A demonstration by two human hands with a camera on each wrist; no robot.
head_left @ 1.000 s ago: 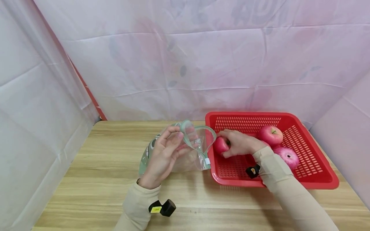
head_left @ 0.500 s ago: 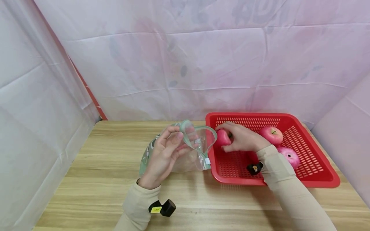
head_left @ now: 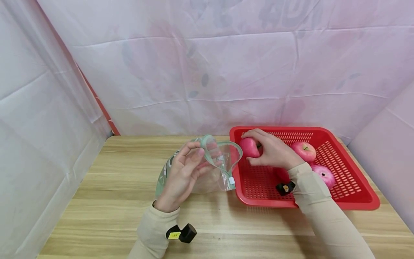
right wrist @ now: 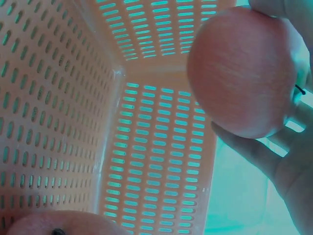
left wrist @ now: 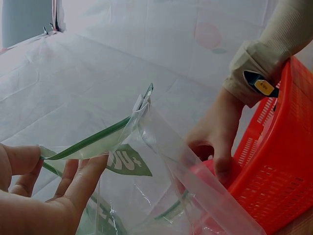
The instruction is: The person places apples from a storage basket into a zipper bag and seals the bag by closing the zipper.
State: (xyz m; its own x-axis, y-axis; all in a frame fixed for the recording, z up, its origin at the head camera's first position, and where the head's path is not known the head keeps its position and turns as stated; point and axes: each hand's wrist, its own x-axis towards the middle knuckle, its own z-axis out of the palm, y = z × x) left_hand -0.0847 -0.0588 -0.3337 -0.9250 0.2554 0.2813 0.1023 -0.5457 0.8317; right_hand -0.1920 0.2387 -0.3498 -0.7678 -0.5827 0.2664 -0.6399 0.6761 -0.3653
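Note:
My left hand [head_left: 181,176] pinches the green zip edge of a clear resealable bag [head_left: 210,181] between thumb and finger. The bag's mouth gapes toward the right, and a white slider hangs at its near corner. Inside the left part of the red basket [head_left: 307,205], my right hand [head_left: 273,149] grips a pink-red apple [head_left: 249,147], fingers over the far side and thumb on the near side. The right wrist view shows this apple [right wrist: 242,73] raised above the basket's floor. In the left wrist view it is partly behind the clear plastic.
More apples lie in the basket's right half: one [head_left: 303,151] at the back, another [head_left: 323,176] nearer, and part of a third [head_left: 282,175] beneath my right wrist. The basket's left wall stands against the bag. A wooden table [head_left: 106,201] carries both, with cloth walls [head_left: 194,72] behind.
My right hand has raised the apple and moved slightly toward the back of the basket. The left hand and bag have stayed in place.

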